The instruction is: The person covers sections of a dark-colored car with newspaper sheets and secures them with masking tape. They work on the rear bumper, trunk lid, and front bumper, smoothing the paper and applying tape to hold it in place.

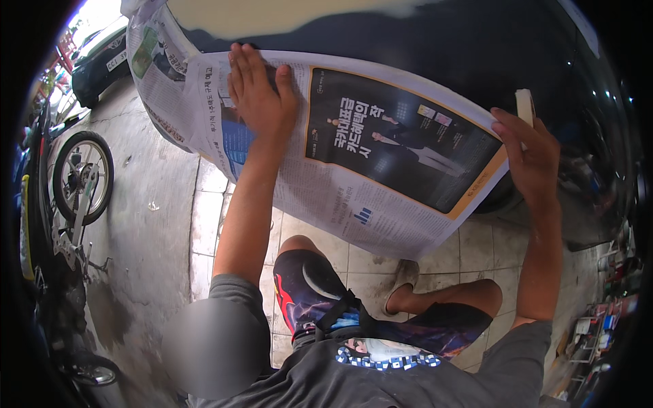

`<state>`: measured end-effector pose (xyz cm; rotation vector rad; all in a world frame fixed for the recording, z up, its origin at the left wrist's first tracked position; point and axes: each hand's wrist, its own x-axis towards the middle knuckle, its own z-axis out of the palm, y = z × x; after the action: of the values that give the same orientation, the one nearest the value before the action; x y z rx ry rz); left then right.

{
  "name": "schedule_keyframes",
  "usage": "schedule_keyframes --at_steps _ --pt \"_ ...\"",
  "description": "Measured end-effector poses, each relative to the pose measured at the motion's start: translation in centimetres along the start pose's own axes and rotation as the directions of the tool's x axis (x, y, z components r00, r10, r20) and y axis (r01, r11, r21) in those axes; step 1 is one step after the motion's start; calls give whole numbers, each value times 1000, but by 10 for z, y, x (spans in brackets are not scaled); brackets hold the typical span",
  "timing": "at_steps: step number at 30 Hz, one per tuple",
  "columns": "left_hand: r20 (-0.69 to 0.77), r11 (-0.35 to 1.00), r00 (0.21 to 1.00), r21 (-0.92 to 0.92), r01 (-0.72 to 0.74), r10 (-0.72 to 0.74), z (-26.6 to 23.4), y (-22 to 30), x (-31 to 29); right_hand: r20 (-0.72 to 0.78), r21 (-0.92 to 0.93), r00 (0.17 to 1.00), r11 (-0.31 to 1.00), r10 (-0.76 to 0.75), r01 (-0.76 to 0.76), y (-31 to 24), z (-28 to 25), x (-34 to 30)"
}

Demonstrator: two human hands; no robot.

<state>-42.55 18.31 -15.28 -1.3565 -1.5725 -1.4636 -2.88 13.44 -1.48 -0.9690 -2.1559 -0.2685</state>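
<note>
A wide newspaper sheet (286,177) hangs along the dark, glossy car body panel (462,47), its upper edge against the panel. My left hand (262,95) lies flat on the sheet near its upper left edge, fingers stretched out and thumb apart. At the sheet's upper right corner, my right hand (530,153) is closed round a narrow cream roll of masking tape (524,107). The right fingertips touch or nearly touch the paper's edge; whether they pinch it, I cannot tell. Above the paper, a pale cream patch (292,17) covers part of the panel.
On the left stands a motorcycle wheel (83,178), with a dark car (102,64) beyond it. Tiled floor (367,272) lies beneath me, with concrete (149,224) to the left. Cluttered shelves (598,326) with small containers line the lower right. My legs are bent below the paper.
</note>
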Motion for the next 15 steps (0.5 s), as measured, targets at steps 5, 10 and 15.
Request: schedule_keyframes --at_steps 5,10,15 --pt "-59 993 992 38 115 -112 -8 -36 17 5 -249 995 963 -103 101 -6 -2 2" --pt "10 939 978 284 196 -207 -20 -73 30 -89 -525 994 851 -65 9 0 11 3" --pt "65 932 977 321 171 -201 -31 -80 22 -195 -580 977 813 -84 -46 16 26 5"
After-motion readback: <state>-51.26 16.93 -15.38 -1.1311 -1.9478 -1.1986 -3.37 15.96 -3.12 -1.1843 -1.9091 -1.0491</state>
